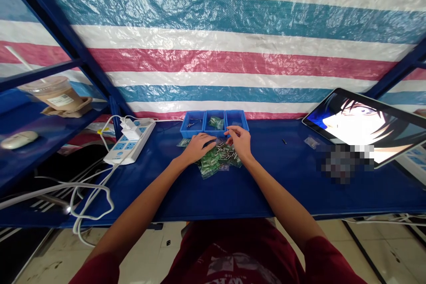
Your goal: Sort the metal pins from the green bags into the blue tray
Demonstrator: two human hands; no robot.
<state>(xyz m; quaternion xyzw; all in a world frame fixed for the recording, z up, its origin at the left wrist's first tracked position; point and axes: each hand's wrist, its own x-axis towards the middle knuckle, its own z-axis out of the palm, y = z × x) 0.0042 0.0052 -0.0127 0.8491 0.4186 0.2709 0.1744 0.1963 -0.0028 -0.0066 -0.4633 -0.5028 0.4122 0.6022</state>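
Note:
A pile of small clear and green-tinted plastic bags (207, 165) lies on the blue table, with small metal and dark pin-like parts (229, 153) among them. My left hand (197, 148) rests over the pile's left side, fingers stretched out to the right. At the pile's upper right is my right hand (241, 144), its fingers bent inward; anything between the fingertips is too small to make out. Just behind the hands stands a blue three-compartment tray (192, 133). Its left compartment has a few thin parts, the middle one a greenish bag (216, 123), the right one a little clear plastic.
A white power strip (133, 154) with a plugged-in charger and loose cables is on the left. On the right a tablet (359, 120) leans, near a small clear bag (311, 142) and a short dark piece (284, 141). A drink cup (55, 93) and mouse (19, 140) occupy the left shelf.

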